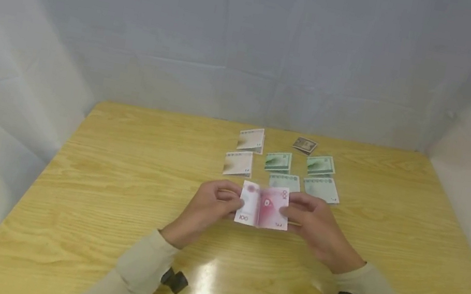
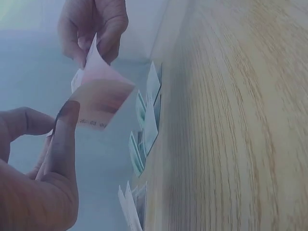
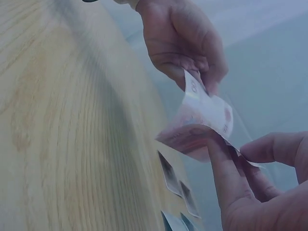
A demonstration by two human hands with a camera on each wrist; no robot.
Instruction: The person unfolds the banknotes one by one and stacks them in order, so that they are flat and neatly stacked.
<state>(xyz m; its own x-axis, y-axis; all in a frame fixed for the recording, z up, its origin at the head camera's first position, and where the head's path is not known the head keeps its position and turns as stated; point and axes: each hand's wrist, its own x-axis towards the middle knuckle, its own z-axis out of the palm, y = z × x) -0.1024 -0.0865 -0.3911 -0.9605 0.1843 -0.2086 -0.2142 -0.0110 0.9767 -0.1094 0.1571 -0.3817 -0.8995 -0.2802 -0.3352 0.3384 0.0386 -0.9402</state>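
Note:
A pink 100 banknote (image 1: 270,219) with a crease down its middle is held up over the table between both hands. My left hand (image 1: 206,205) pinches its left edge, thumb on the near face and fingers behind. The right edge is pinched the same way by my right hand (image 1: 320,230). In the left wrist view the banknote (image 2: 98,98) bends at the crease, well off the wooden surface. The right wrist view shows the same banknote (image 3: 202,108) bowed between the two hands. Fingers behind the paper are partly hidden in the head view.
Beyond the hands, folded notes lie on the wooden table (image 1: 114,189): two brownish-white ones (image 1: 250,140) at left, several green ones (image 1: 320,165) at right, and a small dark brown one (image 1: 304,144) at the back. Pale cloth (image 1: 254,40) hangs behind and at both sides.

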